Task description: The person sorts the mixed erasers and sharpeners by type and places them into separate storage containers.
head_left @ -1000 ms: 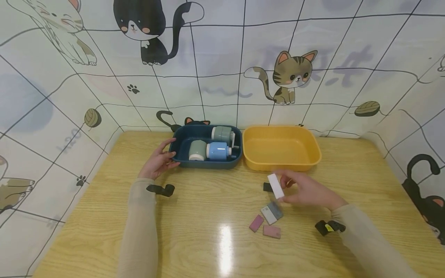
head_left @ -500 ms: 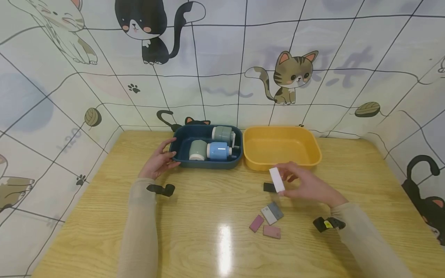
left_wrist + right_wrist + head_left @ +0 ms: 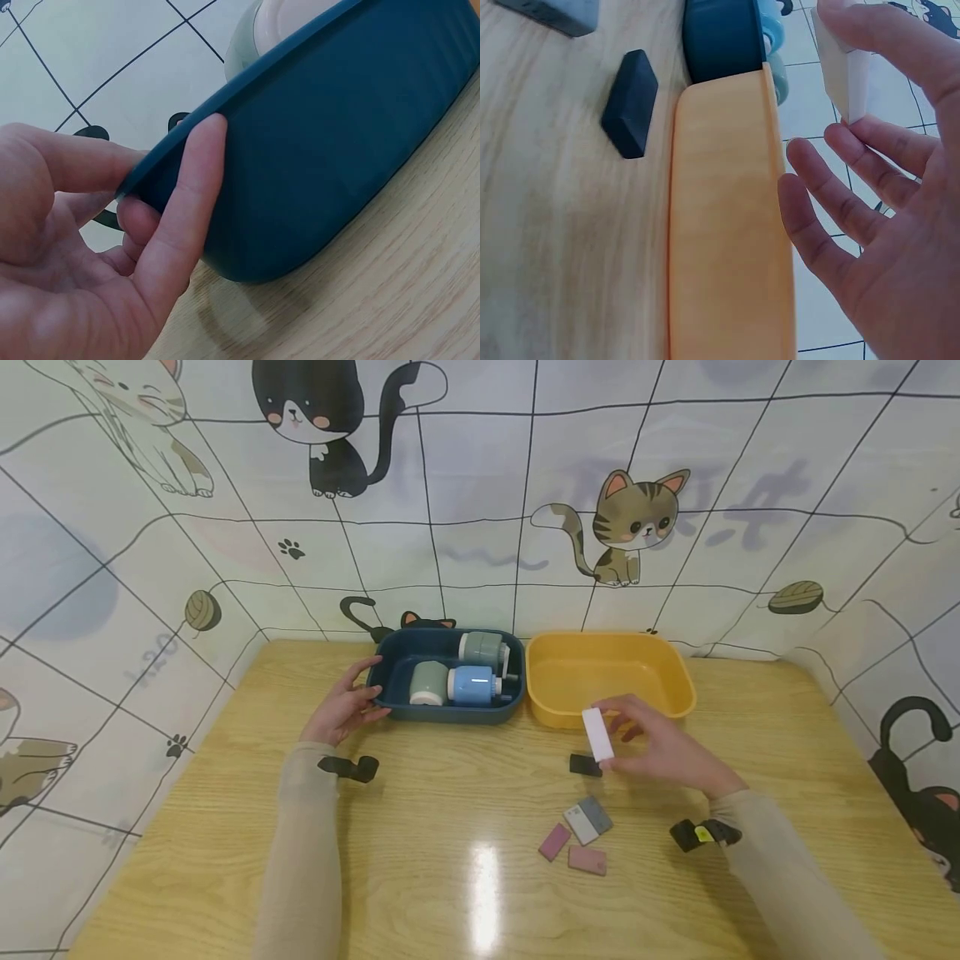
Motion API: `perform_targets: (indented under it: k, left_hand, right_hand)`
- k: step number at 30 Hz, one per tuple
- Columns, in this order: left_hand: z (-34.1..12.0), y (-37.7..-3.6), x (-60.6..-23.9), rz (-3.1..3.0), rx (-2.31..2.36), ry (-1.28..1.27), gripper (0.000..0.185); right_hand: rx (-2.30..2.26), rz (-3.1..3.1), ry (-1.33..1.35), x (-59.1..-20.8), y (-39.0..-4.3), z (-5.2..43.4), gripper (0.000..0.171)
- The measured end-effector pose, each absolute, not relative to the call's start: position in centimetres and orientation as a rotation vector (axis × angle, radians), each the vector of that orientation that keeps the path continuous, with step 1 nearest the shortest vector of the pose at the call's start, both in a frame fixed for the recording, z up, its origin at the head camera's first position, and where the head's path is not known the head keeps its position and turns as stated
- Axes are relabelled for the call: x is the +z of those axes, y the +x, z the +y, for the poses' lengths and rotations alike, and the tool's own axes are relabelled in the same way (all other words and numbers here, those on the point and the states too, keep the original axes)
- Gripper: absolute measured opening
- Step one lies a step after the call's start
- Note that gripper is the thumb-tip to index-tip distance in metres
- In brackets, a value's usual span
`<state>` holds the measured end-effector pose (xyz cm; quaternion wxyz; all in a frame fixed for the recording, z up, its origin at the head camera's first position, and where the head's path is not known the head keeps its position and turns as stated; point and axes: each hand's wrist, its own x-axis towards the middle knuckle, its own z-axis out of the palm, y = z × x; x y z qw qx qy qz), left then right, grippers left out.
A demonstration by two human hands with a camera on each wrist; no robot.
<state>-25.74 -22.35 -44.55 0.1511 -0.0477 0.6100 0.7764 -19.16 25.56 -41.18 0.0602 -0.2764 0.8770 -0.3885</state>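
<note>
My right hand (image 3: 645,739) pinches a small white block (image 3: 597,735) between thumb and fingertips, close to the near wall of the yellow bin (image 3: 551,717). In the right wrist view the white block (image 3: 844,67) is up beyond the bin's rim, the other fingers spread loosely. My left hand (image 3: 345,708) holds the left end of the dark blue bin (image 3: 450,716). The left wrist view shows one digit along the outer wall (image 3: 315,127) and another at the rim. Inside the blue bin lie a blue pump bottle (image 3: 472,685) and two grey-green containers (image 3: 429,683).
A black block (image 3: 585,765) lies on the table in front of the yellow bin. Nearer me are a light grey block (image 3: 581,824), a darker grey one (image 3: 597,812) and two pink blocks (image 3: 587,860). A cat-patterned wall covering (image 3: 480,552) rises behind both bins.
My right hand has moved away from me with the white block, up toward the yellow bin, uncovering more of the black block. My left hand has stayed at the blue bin.
</note>
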Motion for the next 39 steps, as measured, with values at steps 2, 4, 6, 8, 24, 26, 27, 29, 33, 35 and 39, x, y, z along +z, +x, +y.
perform_targets:
  k: [2,4,6,8,24,26,27,29,33,35,39]
  left_hand:
    - [-22.3,-25.7,-44.3,1.738,2.235,-0.141,0.061]
    - [-22.2,-25.5,-44.0,1.728,2.234,-0.140,0.062]
    - [-22.1,-25.4,-43.8,1.722,2.233,-0.140,0.062]
    - [-22.0,-25.4,-43.6,1.722,2.227,-0.140,0.062]
    - [-22.1,-25.5,-43.7,1.736,2.222,-0.136,0.063]
    - [-22.1,-25.4,-43.7,1.737,2.225,-0.134,0.063]
    - [-22.0,-25.4,-43.7,1.736,2.227,-0.133,0.063]
    - [-22.0,-25.4,-43.7,1.734,2.231,-0.128,0.063]
    - [-22.0,-25.4,-43.7,1.736,2.233,-0.127,0.063]
    - [-22.1,-25.4,-43.7,1.738,2.231,-0.127,0.063]
    - [-22.1,-25.3,-43.6,1.740,2.230,-0.128,0.063]
  right_hand:
    - [-1.175,2.663,-0.826,-41.0,-19.4,25.5,0.074]
    - [-1.180,2.668,-0.827,-40.9,-19.6,25.5,0.074]
    - [-1.188,2.667,-0.819,-40.8,-19.9,25.5,0.073]
    - [-1.194,2.665,-0.808,-40.8,-20.2,25.5,0.073]
    - [-1.172,2.671,-0.677,-40.6,-22.6,25.9,0.074]
    - [-1.165,2.670,-0.669,-40.5,-22.9,25.9,0.074]
    - [-1.162,2.671,-0.668,-40.5,-23.0,25.9,0.074]
    - [-1.154,2.673,-0.676,-40.3,-23.2,25.8,0.074]
    - [-1.143,2.670,-0.678,-39.9,-23.6,25.6,0.074]
    - [-1.134,2.675,-0.672,-39.7,-23.9,25.4,0.074]
    - [-1.114,2.682,-0.641,-39.2,-24.3,25.0,0.075]
